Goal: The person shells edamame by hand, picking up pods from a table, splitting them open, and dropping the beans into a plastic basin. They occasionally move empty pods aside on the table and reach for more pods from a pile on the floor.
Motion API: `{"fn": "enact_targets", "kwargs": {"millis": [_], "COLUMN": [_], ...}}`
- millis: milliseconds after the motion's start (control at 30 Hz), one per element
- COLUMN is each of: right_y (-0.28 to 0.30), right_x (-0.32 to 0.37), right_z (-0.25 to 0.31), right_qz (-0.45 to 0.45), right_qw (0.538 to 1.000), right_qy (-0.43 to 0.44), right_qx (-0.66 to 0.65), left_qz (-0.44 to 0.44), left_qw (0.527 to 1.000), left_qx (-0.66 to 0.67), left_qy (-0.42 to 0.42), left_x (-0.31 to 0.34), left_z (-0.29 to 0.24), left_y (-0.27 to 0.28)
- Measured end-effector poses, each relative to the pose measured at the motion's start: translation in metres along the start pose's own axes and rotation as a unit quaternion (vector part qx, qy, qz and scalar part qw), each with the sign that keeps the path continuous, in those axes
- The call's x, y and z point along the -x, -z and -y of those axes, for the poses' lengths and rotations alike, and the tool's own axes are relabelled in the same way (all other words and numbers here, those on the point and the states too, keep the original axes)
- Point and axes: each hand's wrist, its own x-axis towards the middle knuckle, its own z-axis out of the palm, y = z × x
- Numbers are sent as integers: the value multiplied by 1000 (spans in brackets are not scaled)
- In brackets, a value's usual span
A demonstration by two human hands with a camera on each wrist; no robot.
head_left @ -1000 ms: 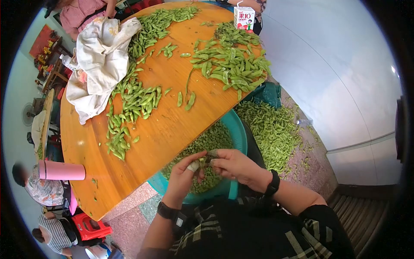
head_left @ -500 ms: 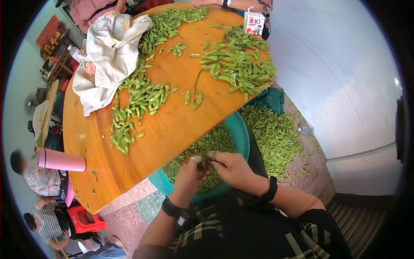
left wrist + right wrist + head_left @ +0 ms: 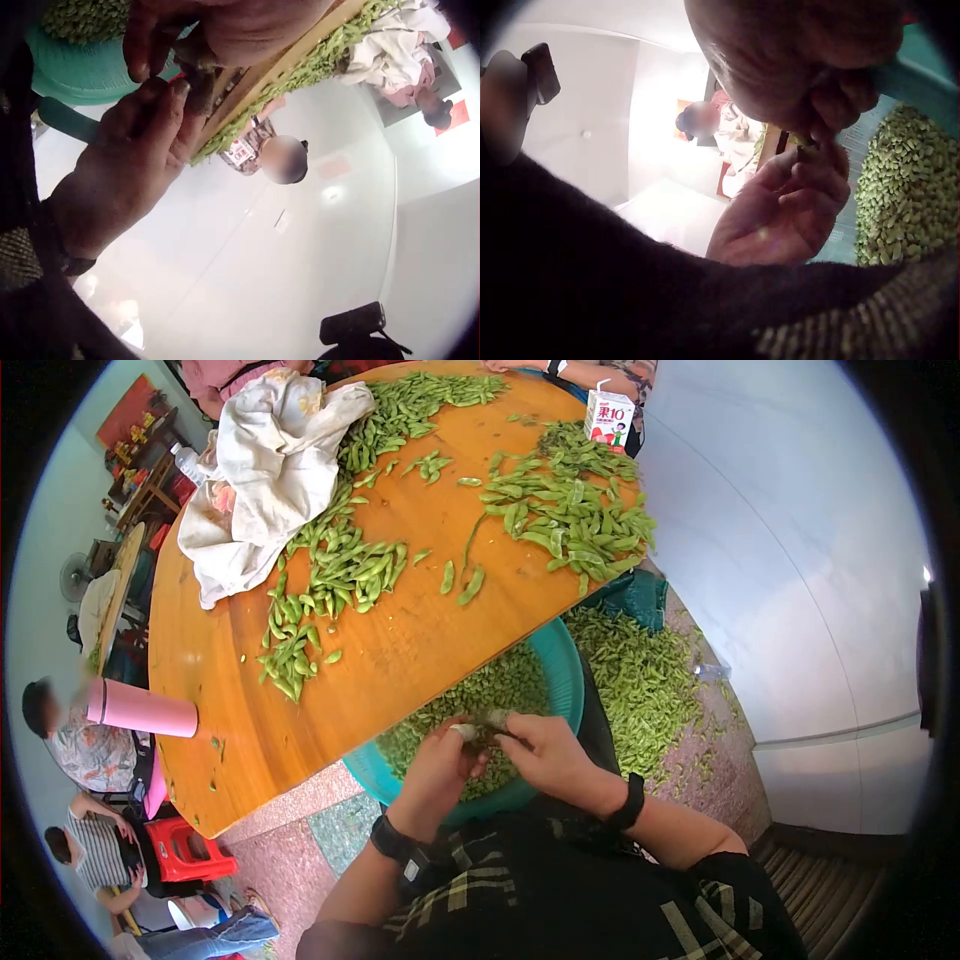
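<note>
My left hand (image 3: 432,765) and right hand (image 3: 548,752) meet fingertip to fingertip above a teal basin (image 3: 567,672). Fingers of both hands are bent inward and pinch a small green soybean pod (image 3: 805,153), mostly hidden by the fingertips. Pale wrapping covers the left thumb tip, and greyish wrapping is on a right finger. Inside the basin lies a deep layer of shelled green beans (image 3: 907,180). From the right wrist view, the left hand is palm up beneath the right one.
A round wooden table (image 3: 400,650) overhangs the basin, bearing heaped pods (image 3: 570,525), a white cloth (image 3: 265,470), a juice carton (image 3: 609,418) and a pink tumbler (image 3: 145,708). Many green pods or husks (image 3: 635,700) cover the floor at right. Other people sit around the table and behind.
My fingertips have drawn together; the left fingers, stretched out a second ago, are now bent in. A pale green bit then visible between the hands is now hidden. The head view has shifted slightly.
</note>
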Motion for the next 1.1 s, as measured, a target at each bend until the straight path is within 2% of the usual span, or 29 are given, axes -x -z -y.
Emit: {"fn": "enact_targets", "kwargs": {"millis": [100,267,300,333,367,400,433,467,500,533,600,667,733,767,833,867,900,967,1033,1100], "right_y": [-2,-5,-1,5,16,32,50,68,87,101,117,119,117,112,102,97,96,92,87,81], "right_x": [2,2,3,2,4,9,13,17,26,35,46,46,45,43,44,43,44,42,37,28], "right_z": [-7,-13,-11,-9,-9,-12,-16,-24,-42,-57,-70,-72,-72,-69,-78,-81,-68,-59,-51,-40], "right_qz": [19,5,-46,-94,-107,-121,-130,-140,-150,-159,-181,-204,-190,-189,-186,-182,-157,-141,-123,-99], "right_qw": [1000,998,998,993,993,992,988,983,969,950,946,941,948,946,948,950,959,960,962,974], "right_qy": [3,-8,30,70,38,7,-9,-25,-37,-51,-66,-78,-81,-63,-33,-11,-65,-66,-66,-29], "right_qx": [2,-66,-32,0,22,43,79,115,190,264,261,258,244,257,255,254,227,231,236,202], "left_qz": [-18,-3,-5,0,2,-4,15,33,22,17,-151,-264,-276,-278,-247,-245,-240,-236,-238,-243], "left_qw": [999,1000,1000,984,941,939,825,657,727,725,754,631,548,545,438,434,448,471,472,475], "left_qx": [31,-7,-9,-172,-331,-335,-531,-694,-658,-660,-611,-640,-678,-678,-770,-772,-774,-768,-763,-755], "left_qy": [-3,3,0,-35,-70,-78,-193,-293,-193,-195,-189,-351,-405,-408,-392,-394,-378,-365,-372,-381], "left_x": [-8,-11,-10,-7,-3,5,18,28,42,49,50,21,-13,-26,-43,-44,-43,-39,-38,-36], "left_z": [6,8,9,10,10,7,2,-8,-32,-53,-92,-135,-167,-172,-180,-184,-184,-182,-181,-181], "left_y": [7,11,13,19,25,30,31,29,14,2,-14,-11,-1,9,21,22,24,28,33,38]}}
